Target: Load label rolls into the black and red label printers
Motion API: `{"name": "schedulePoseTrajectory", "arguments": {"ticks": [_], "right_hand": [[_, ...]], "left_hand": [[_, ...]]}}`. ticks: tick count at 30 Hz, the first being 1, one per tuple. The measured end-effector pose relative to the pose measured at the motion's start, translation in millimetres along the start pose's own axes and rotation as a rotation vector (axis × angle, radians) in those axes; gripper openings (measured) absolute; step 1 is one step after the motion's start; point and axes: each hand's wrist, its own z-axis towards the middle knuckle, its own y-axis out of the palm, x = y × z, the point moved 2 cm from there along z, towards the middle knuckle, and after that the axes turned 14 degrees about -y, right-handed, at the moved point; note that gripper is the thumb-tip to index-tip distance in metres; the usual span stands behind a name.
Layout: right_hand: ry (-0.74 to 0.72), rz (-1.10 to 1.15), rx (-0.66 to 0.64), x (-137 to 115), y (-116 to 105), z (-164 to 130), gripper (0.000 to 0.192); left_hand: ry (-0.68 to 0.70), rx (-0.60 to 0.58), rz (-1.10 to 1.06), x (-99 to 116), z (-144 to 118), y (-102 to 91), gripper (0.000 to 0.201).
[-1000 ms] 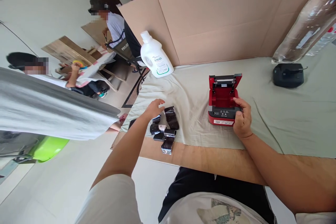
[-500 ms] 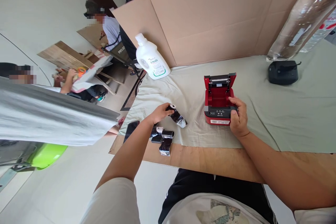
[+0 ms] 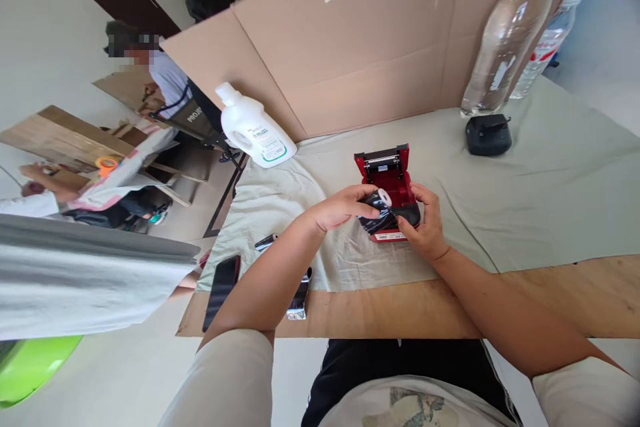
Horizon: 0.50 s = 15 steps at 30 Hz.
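Head view: small red label printer [image 3: 387, 177] sits on the pale green cloth [image 3: 525, 193] near the table's front edge, lid flipped up and back, roller bar visible on the lid, red cavity open, dark front panel with a white sticker low on the front. Left hand [image 3: 340, 208] grips a roll in crinkled black wrap [image 3: 380, 212], white core end facing up; fingers curled shut around the wrap, roll sticking out past the fingertips toward the printer. Roll sits over the printer's front lip, right at the mouth of the cavity, touching or just above it, can't tell which. Right hand [image 3: 425, 227] clasps the printer's front right corner, thumb on top by the dark panel, fingers wrapped down the side, closed on the body. Roll lies between the two hands, just beside the right thumb. More black-wrapped rolls [image 3: 300, 293] lie near the left forearm at the cloth's edge, a dark phone [image 3: 223, 283] flat beside them. White jug [image 3: 255, 130] stands at the cloth's far left, cardboard wall [image 3: 350, 47] behind. Black device [image 3: 489, 134] and clear bottle [image 3: 505, 33] far right, well apart from the hands. Other people at a table off left.
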Motion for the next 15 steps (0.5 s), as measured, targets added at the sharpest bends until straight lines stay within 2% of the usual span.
{"name": "schedulePoseTrajectory", "arguments": {"ticks": [2,4,6,8,11,15], "right_hand": [[-0.030,-0.052,0.004,-1.5,-2.5,1.9,0.062],[-0.057,-0.079,-0.009,-2.4,-4.5,3.5,0.060],[-0.086,-0.084,-0.022,-3.3,-5.9,5.3,0.050],[-0.117,-0.086,-0.032,-4.2,-6.2,6.9,0.034],[-0.151,-0.098,-0.055,-5.3,-4.8,8.3,0.015],[-0.175,-0.117,-0.094,-5.8,-2.6,7.6,0.016]], "left_hand": [[0.083,0.066,0.153,7.7,17.5,3.6,0.036],[0.120,0.215,0.332,9.9,32.9,3.3,0.035],[0.085,0.388,0.544,8.8,44.6,1.2,0.035],[-0.008,0.495,0.781,7.1,53.1,0.6,0.033],[-0.131,0.537,1.063,7.9,62.5,4.1,0.032],[-0.199,0.499,1.259,12.9,75.6,11.1,0.030]]}}
